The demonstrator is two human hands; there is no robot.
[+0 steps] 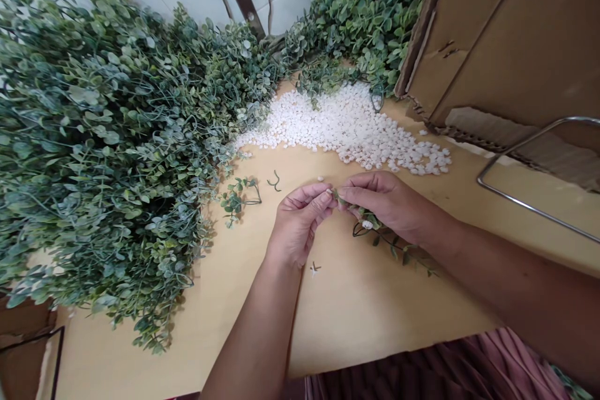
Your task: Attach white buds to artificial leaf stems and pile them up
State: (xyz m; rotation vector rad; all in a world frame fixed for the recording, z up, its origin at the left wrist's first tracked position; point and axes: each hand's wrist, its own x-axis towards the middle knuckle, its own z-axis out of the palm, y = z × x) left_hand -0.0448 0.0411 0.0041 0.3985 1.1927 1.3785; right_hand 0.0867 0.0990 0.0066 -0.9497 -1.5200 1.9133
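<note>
Over the table, my left hand [304, 212] pinches a small white piece [329, 192] between thumb and forefinger. My right hand [382, 200] is closed on an artificial leafy sprig [398, 244], whose tip meets the white piece at my left fingertips. The sprig trails below my right hand, with a white blossom-like piece [367, 224] on it. Whether the pinched piece is attached to the sprig is hidden by my fingers. Beyond my hands lies a spread pile of small white pieces [337, 122], with a single loose one [320, 179] nearer to me.
A large heap of artificial greenery [117, 137] covers the table's left side; more greenery [375, 6] stands at the back. A short sprig [239, 198] and stem scraps [274, 181] lie left of my hands. At right are a cardboard box [506, 44] and a metal wire frame [525, 197].
</note>
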